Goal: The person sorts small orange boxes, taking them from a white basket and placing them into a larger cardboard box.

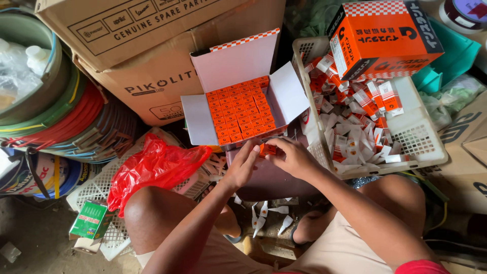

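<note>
Small orange packet (267,149) sits pinched between the fingertips of the left hand (242,166) and right hand (293,157), just below the open carton (243,104) of packed orange boxes. Squaring it to the rows looks wise; the white basket (423,134) lies right.

Red plastic bag (152,170) on white crate (109,238); green box (91,219); brown cartons (152,76); stacked hoops (76,122).
</note>
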